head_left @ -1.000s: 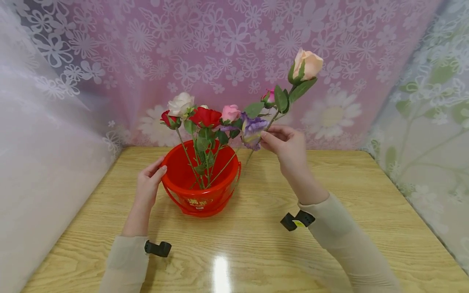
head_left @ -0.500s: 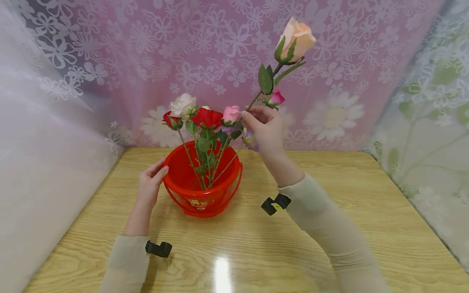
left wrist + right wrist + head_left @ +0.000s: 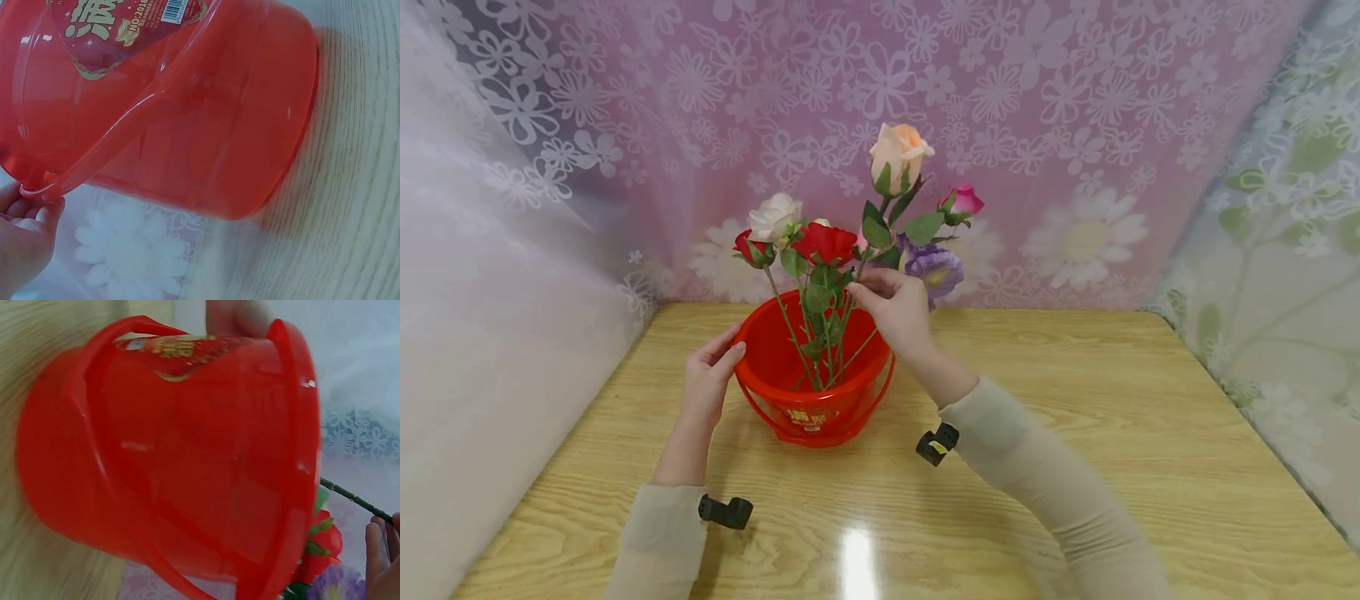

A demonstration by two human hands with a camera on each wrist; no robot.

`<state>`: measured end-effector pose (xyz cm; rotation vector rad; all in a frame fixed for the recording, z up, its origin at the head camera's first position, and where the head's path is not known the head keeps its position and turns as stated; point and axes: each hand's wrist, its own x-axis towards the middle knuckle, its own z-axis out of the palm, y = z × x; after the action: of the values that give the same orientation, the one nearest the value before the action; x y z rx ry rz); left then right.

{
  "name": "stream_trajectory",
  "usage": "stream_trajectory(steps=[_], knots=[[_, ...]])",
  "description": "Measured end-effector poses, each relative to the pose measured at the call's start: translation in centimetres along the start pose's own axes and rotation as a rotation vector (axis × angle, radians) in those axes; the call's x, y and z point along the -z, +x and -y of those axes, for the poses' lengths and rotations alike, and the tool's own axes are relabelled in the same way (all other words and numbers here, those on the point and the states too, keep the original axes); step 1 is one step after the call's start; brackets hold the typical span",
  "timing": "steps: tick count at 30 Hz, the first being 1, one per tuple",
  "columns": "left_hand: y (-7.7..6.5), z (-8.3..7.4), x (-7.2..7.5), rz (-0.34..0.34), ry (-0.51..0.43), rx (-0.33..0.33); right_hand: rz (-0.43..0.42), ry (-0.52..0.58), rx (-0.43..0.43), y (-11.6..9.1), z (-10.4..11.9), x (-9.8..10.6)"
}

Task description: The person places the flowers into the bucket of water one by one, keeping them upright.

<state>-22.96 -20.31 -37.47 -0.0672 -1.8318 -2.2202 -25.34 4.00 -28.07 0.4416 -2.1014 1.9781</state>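
A red plastic bucket (image 3: 812, 408) stands upright on the wooden table, its handle hanging down the side. At its left rim, my left hand (image 3: 706, 379) grips the edge between thumb and fingers. My right hand (image 3: 901, 317) pinches the green stem (image 3: 356, 499) of a peach rose (image 3: 897, 158) over the bucket's right rim. The bloom points up, and the stem slants down into the bucket. Inside are a white rose (image 3: 775, 218), a red rose (image 3: 826, 243), a small red rosebud (image 3: 751, 248) and a purple flower (image 3: 938, 271). My right hand hides part of a pink rose.
A bright pink rosebud (image 3: 962, 202) leans out to the right behind my right hand. The pale wooden table (image 3: 1075, 467) spreads around the bucket. Flower-patterned curtains (image 3: 700, 100) hang behind it and along both sides.
My right hand has lifted the peach rose, carried it left over the bucket and lowered its stem among the other flowers. My left hand has stayed on the rim.
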Motion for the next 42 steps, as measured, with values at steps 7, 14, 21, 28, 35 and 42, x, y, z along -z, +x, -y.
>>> stream_trajectory(steps=[7, 14, 21, 28, 35, 42], knots=[[0.0, -0.1, 0.0, 0.006, -0.011, -0.008, 0.044, -0.142, 0.035, -0.7, -1.6, -0.9], [-0.1, -0.1, 0.1, 0.004, -0.012, -0.012, 0.072, -0.223, 0.021, -1.2, -2.2, -1.5], [-0.1, 0.1, 0.2, 0.002, -0.010, -0.025, 0.114, -0.279, 0.005, -1.3, -2.5, -1.9], [-0.1, 0.0, 0.2, -0.018, -0.022, 0.001, 0.218, -0.401, -0.037, -1.4, -2.4, -1.7], [0.0, 0.0, 0.4, -0.021, 0.028, -0.017, 0.232, -0.432, 0.099, -2.2, -2.1, -0.6], [0.5, -0.7, 0.3, 0.013, 0.458, -0.161, 0.170, -0.430, 0.220, -3.4, -2.0, 2.5]])
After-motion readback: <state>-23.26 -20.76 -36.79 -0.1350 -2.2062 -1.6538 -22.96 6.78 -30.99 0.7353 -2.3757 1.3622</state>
